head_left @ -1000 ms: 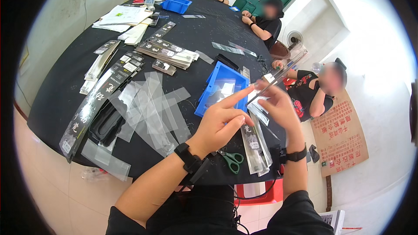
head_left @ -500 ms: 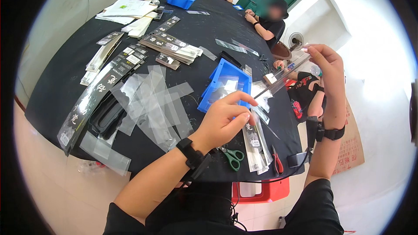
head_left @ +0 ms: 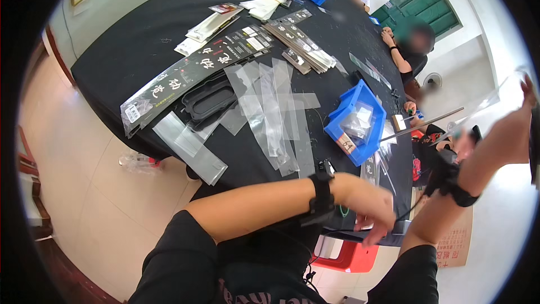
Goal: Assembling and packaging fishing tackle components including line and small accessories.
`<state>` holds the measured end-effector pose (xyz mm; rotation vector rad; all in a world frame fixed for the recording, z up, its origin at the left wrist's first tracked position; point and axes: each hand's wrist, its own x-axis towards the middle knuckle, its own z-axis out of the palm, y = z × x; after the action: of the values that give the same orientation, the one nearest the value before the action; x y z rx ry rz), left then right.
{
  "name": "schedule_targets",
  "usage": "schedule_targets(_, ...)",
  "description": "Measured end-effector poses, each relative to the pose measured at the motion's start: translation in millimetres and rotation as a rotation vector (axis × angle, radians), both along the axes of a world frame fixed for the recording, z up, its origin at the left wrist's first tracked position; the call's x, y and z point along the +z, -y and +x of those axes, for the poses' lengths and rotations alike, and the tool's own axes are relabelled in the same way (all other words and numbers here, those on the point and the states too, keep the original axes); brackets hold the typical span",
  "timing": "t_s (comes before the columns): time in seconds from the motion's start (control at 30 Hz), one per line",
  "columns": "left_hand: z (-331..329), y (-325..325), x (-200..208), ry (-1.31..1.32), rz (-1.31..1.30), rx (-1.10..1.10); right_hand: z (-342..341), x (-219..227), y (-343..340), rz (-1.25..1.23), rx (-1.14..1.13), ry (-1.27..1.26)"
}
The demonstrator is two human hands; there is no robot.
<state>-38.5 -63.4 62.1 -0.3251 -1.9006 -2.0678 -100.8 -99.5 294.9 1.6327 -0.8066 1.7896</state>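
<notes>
My right hand (head_left: 527,94) is raised at the far right, blurred and partly past the picture's rim. From its fingers a clear plastic sleeve (head_left: 490,100) slants down to the left. Left of the sleeve, a thin metal rod (head_left: 430,122) juts out over the table's right side; its support is hard to make out. My left hand (head_left: 368,204) hangs low over the near right table edge, smeared by motion, its fingers loosely bent and apart with nothing seen in them. Just beyond it stands a blue bin (head_left: 360,155) holding small clear bags (head_left: 359,123).
Clear sleeves (head_left: 270,115) lie spread on the black-covered table (head_left: 140,36), near a black tray (head_left: 208,101) and long printed black cards (head_left: 194,73). Card stacks (head_left: 301,45) lie farther back. A red stool (head_left: 354,258) stands below. Other people sit along the far and right sides.
My right hand has swung right and up with the sleeve, leaving the rod bare. My left hand has dropped away from the rod toward the near edge. The view has turned left.
</notes>
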Motion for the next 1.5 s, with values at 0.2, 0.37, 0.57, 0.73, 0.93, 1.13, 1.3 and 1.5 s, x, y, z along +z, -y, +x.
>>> schedule_targets(0.2,4.5,-58.4,31.4,0.023,-0.31,-0.333,60.4,-90.2,41.1,0.301,0.435,-0.611)
schedule_targets(0.37,10.2,-77.0,25.9,-0.06,-0.277,-0.363,72.4,-80.2,58.3,0.467,0.402,-0.238)
schedule_targets(0.57,72.7,-105.9,-32.4,-0.215,0.068,-0.169,57.7,-117.0,38.2,0.165,0.707,-0.522)
schedule_targets(0.73,141.2,-149.7,-110.2,-0.094,0.659,0.185,53.5,-225.3,4.2,1.08,0.905,-0.616)
schedule_targets(0.93,156.4,-186.6,-153.5,0.184,0.779,0.45,28.7,-250.2,11.3,1.24,0.798,-0.77)
schedule_targets(1.13,141.8,-173.0,-171.8,0.406,0.847,0.469,38.0,-249.6,13.3,1.362,0.715,-1.016)
schedule_targets(1.3,148.0,-165.4,-191.9,0.402,1.024,0.409,55.6,-241.1,-0.4,1.459,0.445,-1.083)
schedule_targets(1.5,159.3,-172.7,-214.5,0.116,1.249,0.405,85.4,-237.9,40.8,0.91,0.649,-0.92)
